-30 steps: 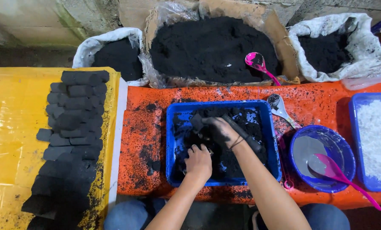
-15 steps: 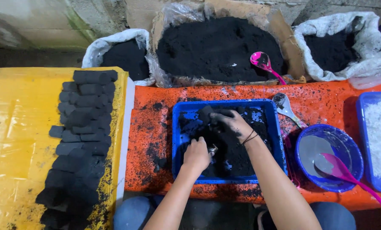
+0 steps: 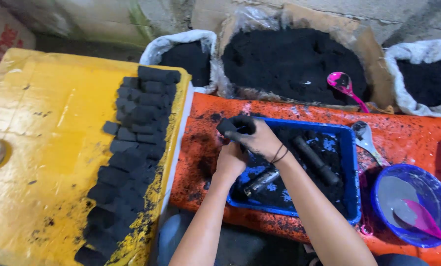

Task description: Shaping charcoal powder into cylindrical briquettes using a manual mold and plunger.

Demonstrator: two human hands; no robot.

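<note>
the right hand [image 3: 260,140] holds a black briquette [image 3: 229,126] in closed fingers over the blue tray's [image 3: 351,148] left rim, the left hand [image 3: 230,160] curled beneath, apparently carrying it towards the rows [image 3: 131,148] on the yellow bench [image 3: 48,148], needing gentle placement.

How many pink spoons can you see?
2. One pink spoon lies on the black powder in the big middle box. The other pink spoon sits in the round blue bowl on the right.

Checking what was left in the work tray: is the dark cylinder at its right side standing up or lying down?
Lying down. The dark cylinder rests flat on its side, slanted across the black powder in the blue tray.
</note>
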